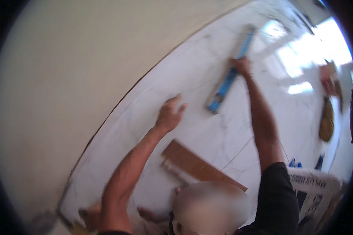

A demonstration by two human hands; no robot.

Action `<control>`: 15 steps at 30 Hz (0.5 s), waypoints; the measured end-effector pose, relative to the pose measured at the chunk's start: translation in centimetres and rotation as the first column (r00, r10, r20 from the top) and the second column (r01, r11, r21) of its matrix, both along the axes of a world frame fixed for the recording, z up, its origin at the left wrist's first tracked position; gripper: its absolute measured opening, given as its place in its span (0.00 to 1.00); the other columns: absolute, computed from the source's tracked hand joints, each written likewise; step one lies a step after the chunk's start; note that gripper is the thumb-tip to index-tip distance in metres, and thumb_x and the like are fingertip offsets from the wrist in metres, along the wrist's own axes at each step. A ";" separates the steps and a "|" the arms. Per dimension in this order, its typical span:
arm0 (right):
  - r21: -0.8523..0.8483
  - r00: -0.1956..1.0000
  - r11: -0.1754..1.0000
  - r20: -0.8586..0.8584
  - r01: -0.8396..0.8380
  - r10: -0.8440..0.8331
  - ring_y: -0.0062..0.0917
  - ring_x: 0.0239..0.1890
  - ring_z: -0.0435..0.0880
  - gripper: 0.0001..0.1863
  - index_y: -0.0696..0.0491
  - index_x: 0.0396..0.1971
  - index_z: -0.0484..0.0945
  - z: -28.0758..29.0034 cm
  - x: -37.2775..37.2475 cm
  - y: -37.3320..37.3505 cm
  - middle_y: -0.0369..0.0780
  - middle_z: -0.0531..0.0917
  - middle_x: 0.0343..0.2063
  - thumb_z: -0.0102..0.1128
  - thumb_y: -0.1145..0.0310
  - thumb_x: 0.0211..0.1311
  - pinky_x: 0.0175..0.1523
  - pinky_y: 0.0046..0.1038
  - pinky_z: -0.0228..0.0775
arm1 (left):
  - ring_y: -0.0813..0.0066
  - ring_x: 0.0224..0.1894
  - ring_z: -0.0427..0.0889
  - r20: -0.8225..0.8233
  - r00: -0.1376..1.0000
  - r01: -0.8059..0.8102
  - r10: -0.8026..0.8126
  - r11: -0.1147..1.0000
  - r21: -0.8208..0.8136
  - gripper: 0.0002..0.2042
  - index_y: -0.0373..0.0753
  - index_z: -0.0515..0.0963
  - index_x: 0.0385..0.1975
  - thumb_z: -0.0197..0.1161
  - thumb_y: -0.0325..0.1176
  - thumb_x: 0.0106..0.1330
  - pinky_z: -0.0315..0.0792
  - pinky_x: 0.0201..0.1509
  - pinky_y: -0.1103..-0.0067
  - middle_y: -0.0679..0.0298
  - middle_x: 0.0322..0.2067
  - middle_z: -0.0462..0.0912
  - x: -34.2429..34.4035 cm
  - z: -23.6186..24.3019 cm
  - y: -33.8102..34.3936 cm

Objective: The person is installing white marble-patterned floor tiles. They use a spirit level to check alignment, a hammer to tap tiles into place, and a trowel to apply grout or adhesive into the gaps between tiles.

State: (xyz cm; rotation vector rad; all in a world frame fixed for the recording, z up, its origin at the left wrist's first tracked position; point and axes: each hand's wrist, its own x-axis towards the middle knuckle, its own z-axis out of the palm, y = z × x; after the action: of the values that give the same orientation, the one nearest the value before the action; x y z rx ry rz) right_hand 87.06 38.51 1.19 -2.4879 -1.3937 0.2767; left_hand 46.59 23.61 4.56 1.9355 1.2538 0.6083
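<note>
We have our right grip (pixel 242 65) closed around the blue bar (pixel 227 83), a little beyond its middle, so the longer part slants from the grip toward us and to the left. We cannot tell whether the bar touches the white floor (pixel 208 133) beneath. Our left grip (pixel 170 113) holds nothing; its fingers and thumb are spread, left of the bar's near end and apart from it. The pale wall (pixel 86 58) rises to the left of that grip. Nearer to us than the left grip, and slightly right, a brown strip (pixel 200 162) lies slantwise on the floor. Well right of the right grip we see an olive bag (pixel 326 121).
</note>
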 end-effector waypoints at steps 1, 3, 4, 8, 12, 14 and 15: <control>-0.033 0.993 0.993 -0.033 0.112 -0.113 0.40 0.46 0.83 0.40 0.62 0.43 0.78 -0.7 2.2 -0.7 0.51 0.84 0.38 0.67 0.37 0.46 0.53 0.41 0.73 | 0.49 0.57 0.74 -0.057 0.996 0.072 -0.073 0.997 -0.027 0.24 0.31 0.73 0.56 0.55 0.45 0.69 0.71 0.59 0.66 0.47 0.52 0.77 -1.2 0.0 -2.7; -0.122 0.967 0.985 -0.208 0.123 -0.146 0.40 0.45 0.83 0.41 0.62 0.44 0.78 0.4 -0.9 -1.8 0.50 0.84 0.41 0.69 0.37 0.43 0.50 0.39 0.75 | 0.49 0.51 0.77 -0.229 0.957 0.163 -0.178 0.983 -0.082 0.21 0.32 0.77 0.50 0.55 0.44 0.69 0.71 0.58 0.66 0.49 0.45 0.80 -7.3 2.6 -7.1; -0.085 0.974 0.987 -0.170 0.135 -0.148 0.40 0.47 0.82 0.45 0.62 0.49 0.77 1.3 -1.2 -3.1 0.51 0.84 0.43 0.70 0.36 0.41 0.54 0.38 0.73 | 0.50 0.49 0.78 -0.335 0.917 0.168 -0.215 0.972 -0.164 0.20 0.33 0.78 0.48 0.55 0.44 0.69 0.71 0.58 0.65 0.50 0.43 0.81 -9.9 4.1 -9.0; 0.031 0.787 0.995 -0.614 0.090 -0.052 0.38 0.51 0.80 0.35 0.54 0.49 0.80 3.2 -0.7 -6.8 0.48 0.80 0.47 0.71 0.42 0.47 0.52 0.35 0.72 | 0.49 0.53 0.74 -0.488 0.848 0.048 -0.208 0.946 -0.319 0.22 0.32 0.74 0.48 0.53 0.47 0.70 0.68 0.61 0.61 0.46 0.47 0.76 -19.7 5.2 -14.9; 0.062 0.516 0.981 -0.856 0.186 -0.044 0.37 0.46 0.82 0.27 0.56 0.45 0.77 4.8 -1.4 -10.0 0.46 0.79 0.41 0.69 0.50 0.55 0.47 0.38 0.77 | 0.40 0.63 0.61 -0.662 0.676 -0.544 0.322 0.825 -0.154 0.40 0.21 0.54 0.63 0.54 0.55 0.67 0.57 0.68 0.57 0.34 0.58 0.63 -28.3 1.4 -19.6; 0.098 0.369 0.985 -0.929 0.145 0.038 0.36 0.42 0.83 0.24 0.57 0.43 0.76 7.2 -3.1 -12.5 0.46 0.79 0.39 0.68 0.53 0.57 0.43 0.39 0.79 | 0.38 0.67 0.53 -0.636 0.521 -0.797 0.569 0.591 -0.125 0.50 0.21 0.47 0.66 0.60 0.61 0.61 0.52 0.71 0.55 0.33 0.63 0.54 -30.8 0.3 -19.4; 0.107 0.380 0.967 -0.925 0.230 0.013 0.37 0.40 0.83 0.26 0.60 0.47 0.72 9.0 -4.2 -13.2 0.47 0.79 0.40 0.70 0.58 0.57 0.39 0.41 0.81 | 0.36 0.69 0.48 -0.605 0.419 -0.886 0.678 0.451 -0.108 0.55 0.24 0.43 0.67 0.63 0.63 0.56 0.50 0.71 0.55 0.32 0.65 0.49 -31.6 -0.1 -19.2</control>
State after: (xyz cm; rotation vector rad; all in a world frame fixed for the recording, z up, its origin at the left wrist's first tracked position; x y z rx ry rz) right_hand 82.87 25.34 10.20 -1.6389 -0.6689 1.2014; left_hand 15.01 4.38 4.41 0.9958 2.4835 0.2238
